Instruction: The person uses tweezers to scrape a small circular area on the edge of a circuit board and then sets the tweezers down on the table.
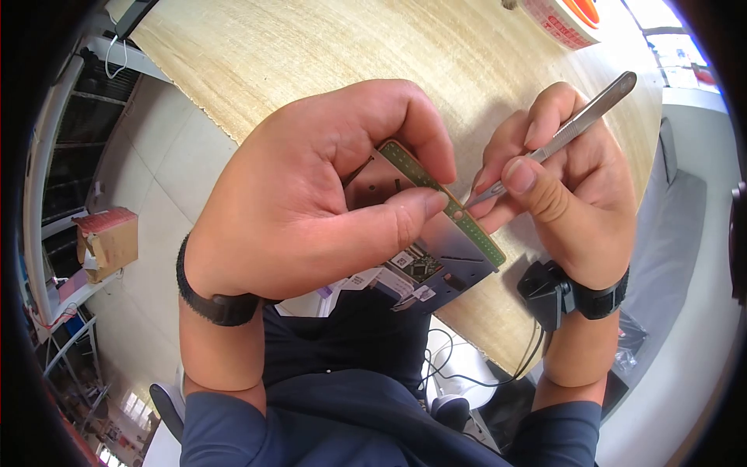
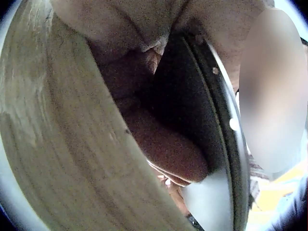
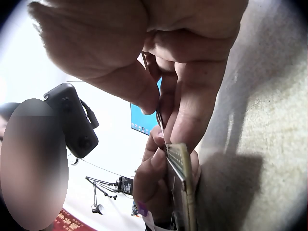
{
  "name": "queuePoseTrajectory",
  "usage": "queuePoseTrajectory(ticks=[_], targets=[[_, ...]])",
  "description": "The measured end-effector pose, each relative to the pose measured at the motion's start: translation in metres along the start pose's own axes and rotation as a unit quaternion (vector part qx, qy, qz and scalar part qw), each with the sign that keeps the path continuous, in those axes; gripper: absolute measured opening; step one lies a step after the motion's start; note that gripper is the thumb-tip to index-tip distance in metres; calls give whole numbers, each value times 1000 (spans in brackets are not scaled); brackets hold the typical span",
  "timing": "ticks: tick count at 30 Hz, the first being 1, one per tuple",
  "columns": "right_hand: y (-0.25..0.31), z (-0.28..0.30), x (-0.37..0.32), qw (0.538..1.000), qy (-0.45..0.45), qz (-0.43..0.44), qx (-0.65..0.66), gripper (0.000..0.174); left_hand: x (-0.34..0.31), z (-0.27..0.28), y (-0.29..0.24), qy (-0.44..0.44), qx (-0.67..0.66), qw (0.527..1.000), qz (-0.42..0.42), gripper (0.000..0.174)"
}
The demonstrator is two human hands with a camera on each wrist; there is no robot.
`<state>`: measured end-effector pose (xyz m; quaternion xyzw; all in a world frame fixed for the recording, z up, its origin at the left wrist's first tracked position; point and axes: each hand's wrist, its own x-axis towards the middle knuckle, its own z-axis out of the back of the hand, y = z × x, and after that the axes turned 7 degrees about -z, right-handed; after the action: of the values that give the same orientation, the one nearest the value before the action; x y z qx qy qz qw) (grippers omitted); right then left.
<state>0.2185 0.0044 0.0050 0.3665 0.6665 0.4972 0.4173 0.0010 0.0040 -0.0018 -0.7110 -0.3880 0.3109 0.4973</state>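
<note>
While left hand grips panel, metal tool at edge, tabletop below

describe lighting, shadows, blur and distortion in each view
Head view: edges curve into black corners, upper right blows out, the metal tool fairly sharp; left wrist view: dim and grainy, the panel nearly black up top, a blurred oval at right; right wrist view: left side washed white, shadows on the tabletop, a blurred oval at lower left.

Your left hand hides part of the board; its label is too small to read. Beyond the board, the view's top edge cuts off a tape roll.
</note>
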Motion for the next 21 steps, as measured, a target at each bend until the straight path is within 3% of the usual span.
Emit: queuePoseTrajectory(ticks=[21], targets=[[1,0,1,1000,-3,1,-6,27,1,7,5,43,21,998,-40,18]])
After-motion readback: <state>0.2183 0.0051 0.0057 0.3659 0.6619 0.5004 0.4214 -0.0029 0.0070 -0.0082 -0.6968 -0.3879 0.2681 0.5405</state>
